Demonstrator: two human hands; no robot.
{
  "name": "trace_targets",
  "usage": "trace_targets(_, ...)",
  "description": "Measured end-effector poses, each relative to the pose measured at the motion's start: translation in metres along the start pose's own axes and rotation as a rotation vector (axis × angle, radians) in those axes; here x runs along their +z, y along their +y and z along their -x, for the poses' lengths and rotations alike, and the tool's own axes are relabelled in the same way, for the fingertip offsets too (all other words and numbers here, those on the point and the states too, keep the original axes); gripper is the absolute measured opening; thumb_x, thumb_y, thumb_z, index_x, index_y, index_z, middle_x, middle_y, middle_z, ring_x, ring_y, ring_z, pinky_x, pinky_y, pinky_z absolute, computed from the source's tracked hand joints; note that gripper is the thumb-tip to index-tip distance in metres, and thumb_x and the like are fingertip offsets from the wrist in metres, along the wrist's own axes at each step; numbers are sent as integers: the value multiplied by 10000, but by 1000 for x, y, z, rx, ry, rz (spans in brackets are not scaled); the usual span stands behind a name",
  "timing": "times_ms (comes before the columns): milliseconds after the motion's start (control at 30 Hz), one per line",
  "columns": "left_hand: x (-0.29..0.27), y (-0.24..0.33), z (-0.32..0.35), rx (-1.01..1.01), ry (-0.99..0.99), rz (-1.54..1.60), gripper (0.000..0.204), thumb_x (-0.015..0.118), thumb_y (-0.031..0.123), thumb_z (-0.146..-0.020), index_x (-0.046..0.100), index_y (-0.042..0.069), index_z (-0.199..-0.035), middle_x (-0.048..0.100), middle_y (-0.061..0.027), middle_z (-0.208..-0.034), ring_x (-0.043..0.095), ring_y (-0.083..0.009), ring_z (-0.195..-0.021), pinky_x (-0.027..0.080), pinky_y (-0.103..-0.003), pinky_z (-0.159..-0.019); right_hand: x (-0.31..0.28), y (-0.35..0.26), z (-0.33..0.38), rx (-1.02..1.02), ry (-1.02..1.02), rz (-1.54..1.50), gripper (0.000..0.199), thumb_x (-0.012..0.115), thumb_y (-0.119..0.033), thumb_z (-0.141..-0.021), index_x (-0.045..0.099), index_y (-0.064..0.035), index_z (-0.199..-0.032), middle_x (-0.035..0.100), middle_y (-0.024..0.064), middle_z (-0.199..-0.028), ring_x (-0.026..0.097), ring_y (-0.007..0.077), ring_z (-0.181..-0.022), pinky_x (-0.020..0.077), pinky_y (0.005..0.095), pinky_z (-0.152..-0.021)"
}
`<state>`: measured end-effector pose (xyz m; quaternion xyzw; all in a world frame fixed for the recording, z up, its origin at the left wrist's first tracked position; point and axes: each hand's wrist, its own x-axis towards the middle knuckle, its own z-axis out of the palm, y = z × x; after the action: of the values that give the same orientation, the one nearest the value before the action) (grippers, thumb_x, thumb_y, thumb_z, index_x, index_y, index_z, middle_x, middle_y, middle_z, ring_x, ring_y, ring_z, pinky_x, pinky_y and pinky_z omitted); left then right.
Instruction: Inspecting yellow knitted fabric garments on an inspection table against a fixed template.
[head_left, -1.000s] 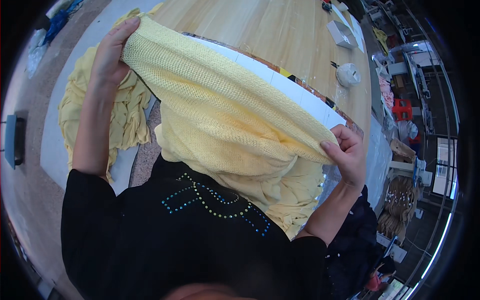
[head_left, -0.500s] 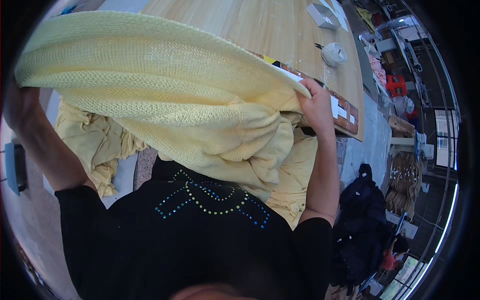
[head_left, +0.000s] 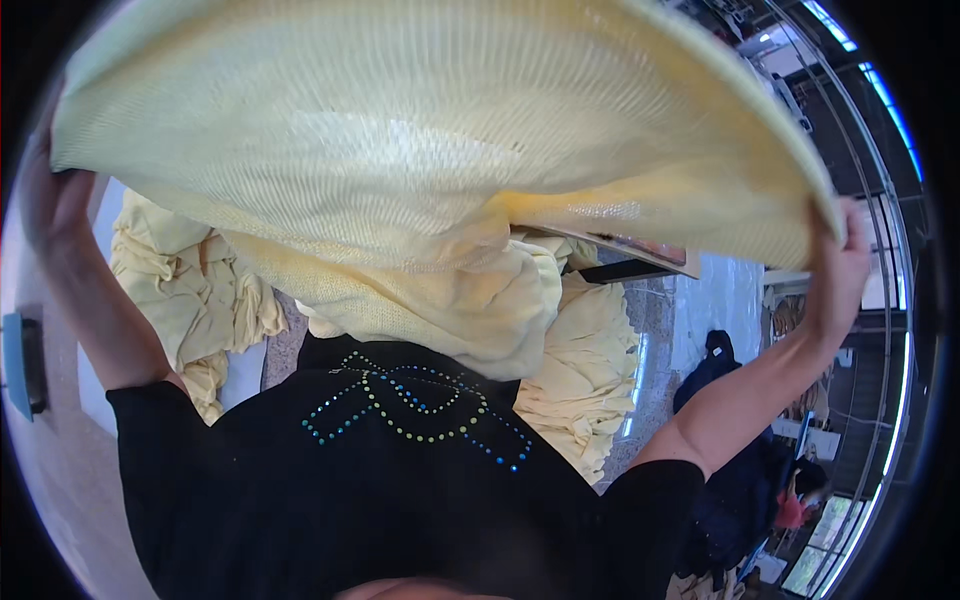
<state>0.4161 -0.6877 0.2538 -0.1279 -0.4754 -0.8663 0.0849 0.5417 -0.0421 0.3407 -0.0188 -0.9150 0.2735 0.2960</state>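
We find the right hand (head_left: 842, 255) pinching the knit (head_left: 350, 130) at its right edge, thumb against fingers. The left hand (head_left: 62, 205) is closed on the left edge; shade hides its exact finger placement. The knit, pale yellow, is raised and spread between both hands in front of the chest, its slack bunched below the middle. We judge it light, soft and stretchy, with little slip and some risk of snagged loops; the thicker rim appears the sound place to hold. Its upper edge runs beyond the view.

Outward, a corner of the tabletop (head_left: 655, 252) shows beneath the knit's right half, the likeliest snag point. A yellow heap (head_left: 165, 260) lies by the left forearm, and a second pile (head_left: 575, 375) lies right of the bunched slack. We judge sideways movement less crowded than downward.
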Motion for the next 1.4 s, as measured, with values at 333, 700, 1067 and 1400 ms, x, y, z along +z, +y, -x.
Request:
trace_targets(333, 25, -211, 45, -718, 208, -268, 142, 637, 158, -819, 602, 49, -904, 598, -3, -817, 575, -86, -729, 466, -214, -673, 139, 190, 94, 779, -339, -1130, 214, 619, -55, -802, 522, -29, -991, 557, 92, -1086, 514, 192, -1044, 392, 355, -939)
trace_targets(700, 17, -257, -51, -798, -5, -798, 132, 641, 159, -819, 593, 36, -825, 556, 22, -701, 497, -43, -575, 397, -185, -466, 214, 245, 31, 893, -257, -823, 264, 575, -51, -830, 524, 33, -1075, 605, 145, -1015, 605, 222, -895, 506, 340, -803)
trace_targets(1067, 16, -281, -52, -680, 32, -937, 123, 643, 143, -799, 598, 31, -826, 540, 29, -664, 476, -37, -546, 374, -184, -469, 236, 264, 34, 867, -198, -374, 181, 661, -68, -794, 529, -13, -907, 608, 79, -859, 589, 140, -716, 511, 267, -640)
trace_targets(1400, 21, -285, -41, -707, 15, -961, 109, 617, 125, -796, 613, 19, -769, 560, 24, -658, 490, -39, -556, 401, -188, -496, 229, 275, 38, 946, -287, -471, 201, 657, -59, -793, 531, -8, -941, 611, 91, -878, 594, 150, -731, 516, 273, -657)
